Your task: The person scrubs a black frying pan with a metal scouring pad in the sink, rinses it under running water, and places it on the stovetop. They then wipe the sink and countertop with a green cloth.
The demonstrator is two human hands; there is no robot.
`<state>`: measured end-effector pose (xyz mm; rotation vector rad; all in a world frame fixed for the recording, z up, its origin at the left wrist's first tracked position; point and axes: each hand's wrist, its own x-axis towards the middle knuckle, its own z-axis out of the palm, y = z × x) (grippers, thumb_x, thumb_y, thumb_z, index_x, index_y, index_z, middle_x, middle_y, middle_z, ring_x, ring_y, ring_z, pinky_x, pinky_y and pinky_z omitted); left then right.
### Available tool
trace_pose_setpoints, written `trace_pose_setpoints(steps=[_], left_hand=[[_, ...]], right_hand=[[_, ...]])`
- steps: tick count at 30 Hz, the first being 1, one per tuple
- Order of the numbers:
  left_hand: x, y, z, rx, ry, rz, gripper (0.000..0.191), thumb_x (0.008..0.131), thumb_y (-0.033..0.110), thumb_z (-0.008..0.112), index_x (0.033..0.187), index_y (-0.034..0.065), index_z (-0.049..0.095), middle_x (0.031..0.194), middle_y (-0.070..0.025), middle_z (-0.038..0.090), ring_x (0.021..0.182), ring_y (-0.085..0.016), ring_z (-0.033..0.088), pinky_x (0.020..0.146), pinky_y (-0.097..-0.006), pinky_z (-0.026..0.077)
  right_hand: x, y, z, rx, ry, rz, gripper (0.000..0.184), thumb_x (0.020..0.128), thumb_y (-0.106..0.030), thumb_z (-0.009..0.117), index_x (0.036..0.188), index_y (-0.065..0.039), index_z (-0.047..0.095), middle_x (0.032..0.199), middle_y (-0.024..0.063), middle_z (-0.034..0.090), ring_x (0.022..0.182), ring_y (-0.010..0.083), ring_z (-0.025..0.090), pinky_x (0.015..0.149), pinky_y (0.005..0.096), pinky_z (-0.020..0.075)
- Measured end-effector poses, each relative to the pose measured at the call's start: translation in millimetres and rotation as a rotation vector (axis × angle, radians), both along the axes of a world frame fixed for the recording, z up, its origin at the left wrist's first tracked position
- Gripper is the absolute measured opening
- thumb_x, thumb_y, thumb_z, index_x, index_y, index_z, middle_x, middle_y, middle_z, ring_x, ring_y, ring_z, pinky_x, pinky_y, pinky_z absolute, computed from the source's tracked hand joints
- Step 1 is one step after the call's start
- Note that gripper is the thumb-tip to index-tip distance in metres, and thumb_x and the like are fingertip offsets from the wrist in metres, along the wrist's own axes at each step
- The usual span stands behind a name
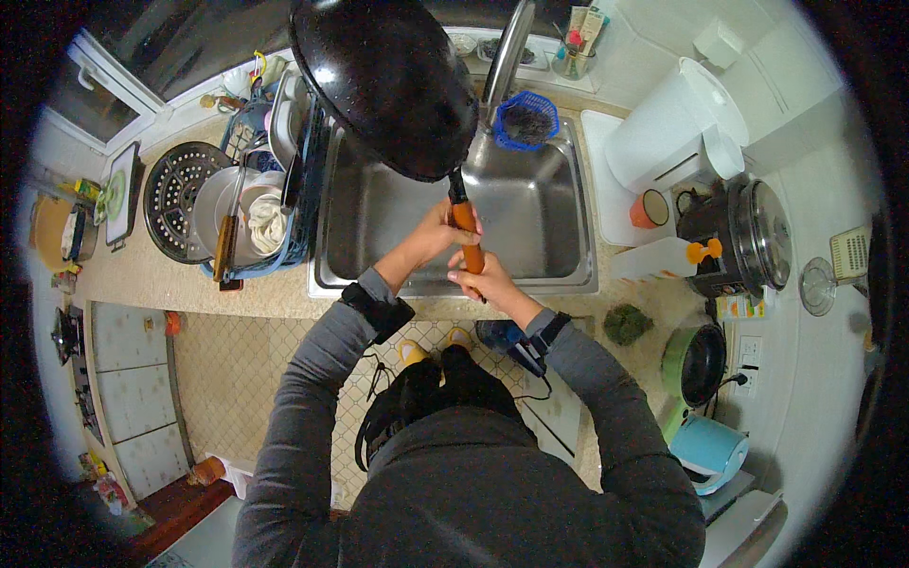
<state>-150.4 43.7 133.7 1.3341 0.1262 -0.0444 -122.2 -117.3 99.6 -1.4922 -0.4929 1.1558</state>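
A black wok (387,85) is held up over the stainless steel sink (525,234), its rounded outer side facing me. Both hands grip its orange-brown handle (464,215). My left hand (434,236) wraps the part nearer the pan, and my right hand (490,282) closes around the end nearer me. Behind the wok rises the metal faucet (508,57), its lower part close to the pan's right edge. A blue plastic basket (527,121) with dark contents sits at the sink's back right corner. The wok hides the sink's back left part.
Left of the sink stands a blue dish rack (298,245) with bowls, beside a perforated black steamer plate (174,202). To the right are a white canister (667,128), an orange cup (649,209), a spray bottle (657,257), an electric cooker (738,234) and a green scouring pad (628,324).
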Motion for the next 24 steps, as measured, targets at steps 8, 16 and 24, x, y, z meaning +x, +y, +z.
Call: trace_pose_setpoints(steps=[8, 16, 24], left_hand=[[-1.7, 3.5, -19.6, -0.024, 0.121, -0.096, 0.037, 0.073, -0.001, 0.064, 0.106, 0.0043, 0.048, 0.095, -0.006, 0.059, 0.095, -0.019, 0.056, 0.089, -0.0332, 0.042], [-7.7, -3.7, -25.4, -0.067, 0.147, -0.03, 0.043, 0.076, -0.003, 0.061, 0.114, 0.0044, 0.042, 0.104, -0.0091, 0.058, 0.103, -0.021, 0.054, 0.094, -0.0358, 0.04], [-11.9, 3.7, -16.7, -0.06, 0.11, 0.017, 0.04, 0.076, -0.003, 0.062, 0.112, 0.0047, 0.045, 0.103, -0.0082, 0.059, 0.101, -0.02, 0.054, 0.094, -0.0344, 0.04]], right_hand=[[-23.1, 0.0, -27.9, -0.032, -0.263, -0.301, 0.029, 0.074, -0.014, 0.067, 0.091, 0.0, 0.049, 0.064, 0.009, 0.053, 0.053, 0.0229, 0.053, 0.05, 0.0346, 0.042], [-17.4, -6.5, -34.4, -0.119, -0.623, -0.32, 0.031, 0.069, -0.014, 0.067, 0.09, 0.002, 0.05, 0.071, 0.0205, 0.057, 0.069, 0.0397, 0.057, 0.062, 0.0419, 0.0441], [-14.7, 5.0, -24.1, -0.128, -0.683, -0.312, 0.026, 0.069, -0.014, 0.067, 0.082, 0.0, 0.049, 0.066, 0.0198, 0.055, 0.065, 0.0383, 0.057, 0.059, 0.042, 0.0434]])
